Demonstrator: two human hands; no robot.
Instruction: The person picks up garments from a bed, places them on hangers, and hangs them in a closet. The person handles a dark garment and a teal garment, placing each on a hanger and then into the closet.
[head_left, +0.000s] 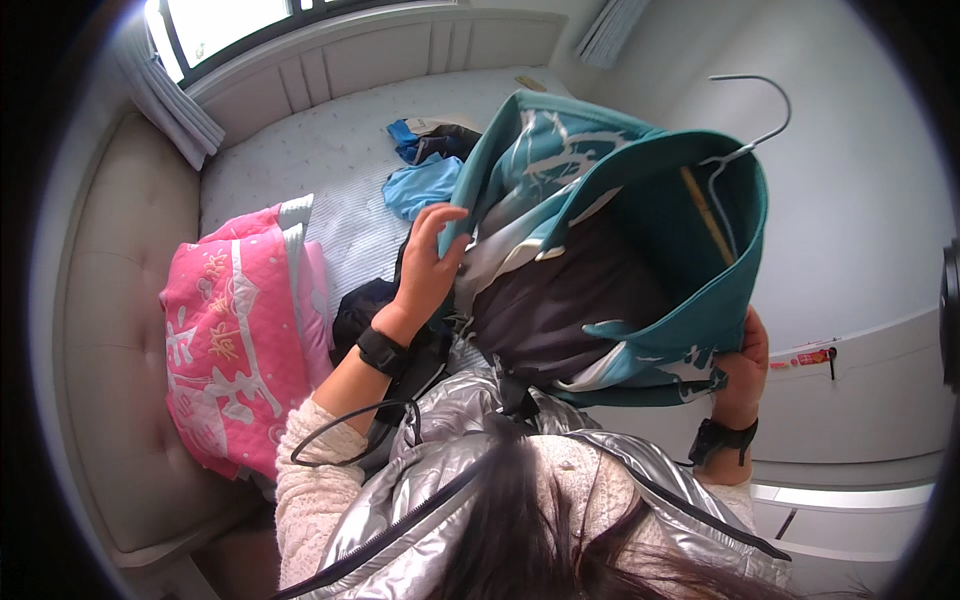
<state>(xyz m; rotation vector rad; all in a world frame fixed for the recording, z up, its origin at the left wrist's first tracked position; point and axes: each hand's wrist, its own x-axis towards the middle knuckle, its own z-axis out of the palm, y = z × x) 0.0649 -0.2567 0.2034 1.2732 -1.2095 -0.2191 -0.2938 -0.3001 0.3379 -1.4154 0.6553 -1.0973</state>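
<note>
A teal jacket (600, 161) with a white print and a dark lining hangs spread before me on a clothes hanger (780, 112). The hanger's metal hook sticks out past the collar, and its bar shows partly inside the jacket. My left hand (429, 270) holds the jacket's left edge between thumb and fingers. On the right side, my right hand (739, 371) grips the fabric, its fingertips partly hidden behind it. Both wrists wear black bands.
A folded pink quilt (225, 337) lies on the bed (300, 150) near the padded headboard (124, 322). Blue clothing (424, 184) and black clothing (367, 304) lie beyond my left arm. A white cabinet (847, 412) stands at right, below a grey wall.
</note>
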